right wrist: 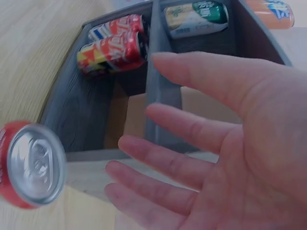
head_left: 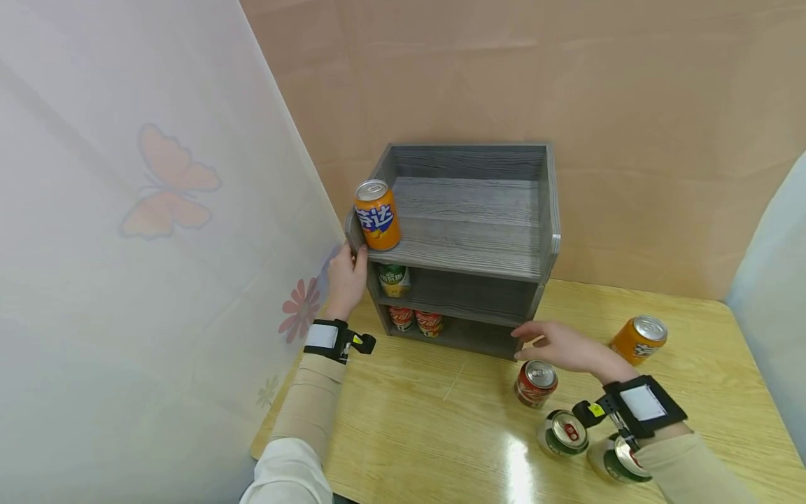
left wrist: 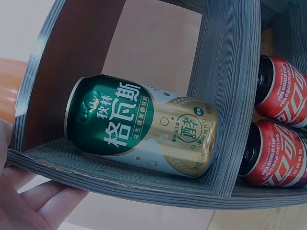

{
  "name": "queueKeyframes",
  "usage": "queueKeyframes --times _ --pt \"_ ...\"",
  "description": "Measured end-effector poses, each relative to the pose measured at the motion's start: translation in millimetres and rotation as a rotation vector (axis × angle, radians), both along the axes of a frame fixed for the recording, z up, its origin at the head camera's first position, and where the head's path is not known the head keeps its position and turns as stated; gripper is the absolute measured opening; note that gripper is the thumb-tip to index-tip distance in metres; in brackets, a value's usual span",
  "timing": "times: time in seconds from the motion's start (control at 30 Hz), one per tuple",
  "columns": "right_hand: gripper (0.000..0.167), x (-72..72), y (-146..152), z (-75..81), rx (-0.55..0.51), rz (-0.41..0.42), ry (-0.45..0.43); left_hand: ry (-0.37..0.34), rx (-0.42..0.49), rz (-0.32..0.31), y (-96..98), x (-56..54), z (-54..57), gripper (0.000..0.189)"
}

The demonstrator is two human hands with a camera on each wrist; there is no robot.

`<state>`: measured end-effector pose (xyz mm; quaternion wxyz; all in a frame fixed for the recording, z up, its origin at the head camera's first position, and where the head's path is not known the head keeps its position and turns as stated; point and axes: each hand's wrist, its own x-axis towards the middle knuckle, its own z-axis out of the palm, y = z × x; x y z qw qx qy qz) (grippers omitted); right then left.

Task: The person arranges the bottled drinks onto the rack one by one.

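My left hand [head_left: 346, 280] grips the left side panel of a grey wooden shelf [head_left: 469, 224], its fingers round the panel's outer side in the left wrist view. Just above that hand, an orange soda can [head_left: 378, 217] stands upright at the front left of the top board. A green-and-gold drink can [left wrist: 144, 127] occupies the left of the middle level. Two red cola cans, one in front [left wrist: 278, 153], share the bottom level. With fingers spread, my right hand [head_left: 560, 346] holds nothing beside the shelf's lower right front corner. A red can [head_left: 535, 383] stands on the table just below it.
Two green-and-white cans, one nearer the middle [head_left: 564, 434], stand at the front right, partly under the right forearm. Another orange can [head_left: 639, 341] is on the wooden table [head_left: 415, 420] beyond the right wrist. A white curtain [head_left: 189, 315] hangs close along the left.
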<state>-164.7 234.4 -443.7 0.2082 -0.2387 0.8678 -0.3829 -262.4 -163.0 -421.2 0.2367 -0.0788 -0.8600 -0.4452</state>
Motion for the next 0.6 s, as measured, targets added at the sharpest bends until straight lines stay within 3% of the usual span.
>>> queueKeyframes --times 0.2,0.6 --pt "0.047 3.4 12.4 -18.2 0.047 0.013 0.016 0.002 0.001 -0.006 0.1 -0.6 0.2 0.028" --pt "0.07 10.9 17.4 -46.1 0.161 -0.093 -0.049 -0.009 0.005 -0.004 0.2 1.5 1.8 0.029"
